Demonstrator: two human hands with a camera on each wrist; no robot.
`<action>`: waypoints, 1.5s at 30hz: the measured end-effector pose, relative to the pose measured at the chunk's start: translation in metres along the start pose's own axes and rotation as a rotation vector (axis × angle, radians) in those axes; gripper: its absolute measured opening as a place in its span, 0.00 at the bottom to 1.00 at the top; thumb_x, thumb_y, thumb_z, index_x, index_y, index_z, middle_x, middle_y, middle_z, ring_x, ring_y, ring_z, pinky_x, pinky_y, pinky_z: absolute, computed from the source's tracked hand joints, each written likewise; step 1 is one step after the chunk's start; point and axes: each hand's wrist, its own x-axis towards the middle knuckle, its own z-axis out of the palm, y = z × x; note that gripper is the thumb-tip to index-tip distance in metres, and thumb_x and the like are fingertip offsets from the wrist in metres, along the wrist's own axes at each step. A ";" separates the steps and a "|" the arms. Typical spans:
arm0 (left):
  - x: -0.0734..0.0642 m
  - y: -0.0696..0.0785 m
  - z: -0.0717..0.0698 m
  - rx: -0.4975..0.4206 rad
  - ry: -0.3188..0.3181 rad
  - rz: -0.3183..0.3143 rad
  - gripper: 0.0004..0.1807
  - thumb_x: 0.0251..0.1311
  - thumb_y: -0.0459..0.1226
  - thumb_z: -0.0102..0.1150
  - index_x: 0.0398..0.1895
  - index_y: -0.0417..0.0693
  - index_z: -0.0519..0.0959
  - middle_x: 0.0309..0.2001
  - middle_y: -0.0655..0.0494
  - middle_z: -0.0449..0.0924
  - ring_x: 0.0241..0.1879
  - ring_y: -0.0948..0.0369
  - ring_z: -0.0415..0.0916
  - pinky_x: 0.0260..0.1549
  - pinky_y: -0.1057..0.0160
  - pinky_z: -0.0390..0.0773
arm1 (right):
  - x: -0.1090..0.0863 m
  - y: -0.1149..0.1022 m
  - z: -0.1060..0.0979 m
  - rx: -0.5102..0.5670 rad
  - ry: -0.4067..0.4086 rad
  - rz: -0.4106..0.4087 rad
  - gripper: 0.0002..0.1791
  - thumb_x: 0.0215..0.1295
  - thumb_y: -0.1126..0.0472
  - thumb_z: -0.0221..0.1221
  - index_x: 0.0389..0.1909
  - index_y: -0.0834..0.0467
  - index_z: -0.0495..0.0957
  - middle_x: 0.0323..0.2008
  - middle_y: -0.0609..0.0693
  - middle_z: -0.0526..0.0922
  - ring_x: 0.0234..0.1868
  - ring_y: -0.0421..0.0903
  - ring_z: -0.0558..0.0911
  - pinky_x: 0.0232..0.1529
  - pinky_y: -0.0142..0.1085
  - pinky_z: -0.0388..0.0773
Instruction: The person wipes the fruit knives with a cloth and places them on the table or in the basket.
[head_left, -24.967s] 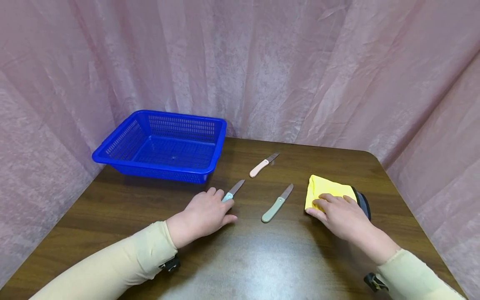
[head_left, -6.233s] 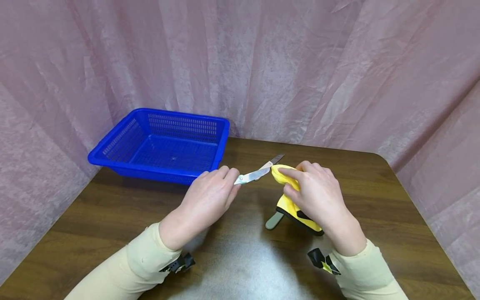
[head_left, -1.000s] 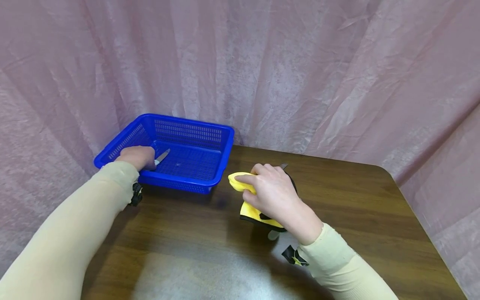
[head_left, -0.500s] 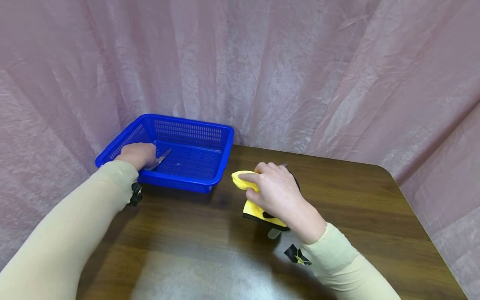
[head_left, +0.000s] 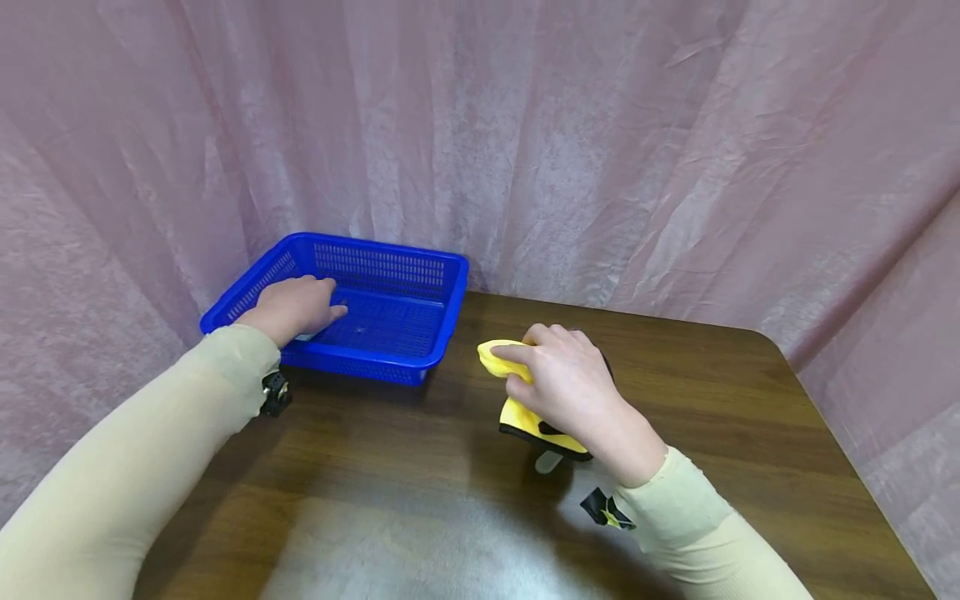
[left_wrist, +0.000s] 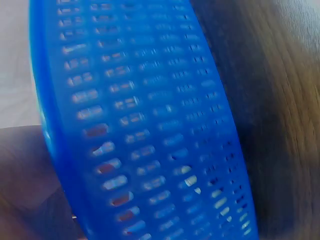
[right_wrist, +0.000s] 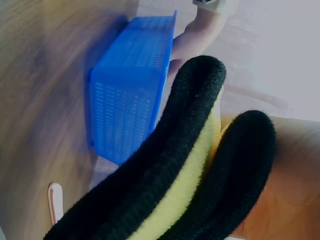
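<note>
Pink curtain (head_left: 570, 150) hangs at 12 o'clock behind a brown table (head_left: 750, 417). At 9 o'clock in the head view sits a blue basket (head_left: 450, 312), liable to shift if the left forearm, crossing its rim, catches it. Within it the left hand (head_left: 296, 304) spreads loosely, index finger and thumb extended; toward 4 o'clock the right hand (head_left: 570, 383) pinches a yellow cloth (head_left: 517, 414), whose low-hanging folds could sweep nearby blades across the tabletop. Three knives lie about: a green knife (head_left: 548, 462) at 5 o'clock, just its handle end showing past the cloth; a pink knife (right_wrist: 56, 202) at 8 o'clock in the right wrist view; and, under the left palm, a pale sliver of the light-blue knife (head_left: 305, 337) in the basket, its edge a risk to fingers dragged sideways. Half a second earlier, the left fingers curl about that handle, blade poking out; now they loosen and hide it. The cloth shifts slightly toward 3 o'clock, and the pink blade's tip, then visible beyond the right hand, disappears from the head view.
</note>
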 end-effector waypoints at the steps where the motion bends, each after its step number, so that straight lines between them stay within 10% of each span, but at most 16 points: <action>1: -0.001 0.002 -0.001 -0.004 0.012 0.007 0.35 0.84 0.51 0.53 0.77 0.30 0.69 0.73 0.23 0.69 0.73 0.26 0.67 0.63 0.24 0.72 | -0.001 0.001 0.000 0.000 0.000 0.005 0.24 0.66 0.59 0.69 0.63 0.43 0.90 0.45 0.50 0.86 0.46 0.53 0.82 0.49 0.49 0.77; 25: -0.027 0.060 -0.007 0.028 0.317 0.177 0.35 0.85 0.55 0.50 0.79 0.39 0.72 0.78 0.31 0.68 0.79 0.29 0.60 0.69 0.24 0.65 | -0.029 0.029 -0.005 0.002 0.013 0.110 0.27 0.63 0.63 0.65 0.62 0.44 0.90 0.44 0.48 0.85 0.43 0.52 0.81 0.48 0.48 0.76; 45: -0.045 0.112 -0.005 0.054 0.348 0.310 0.38 0.84 0.59 0.51 0.85 0.44 0.67 0.83 0.37 0.62 0.83 0.36 0.57 0.75 0.28 0.60 | -0.053 0.047 -0.011 -0.011 0.017 0.165 0.27 0.63 0.64 0.63 0.63 0.47 0.90 0.42 0.49 0.84 0.41 0.53 0.80 0.46 0.49 0.75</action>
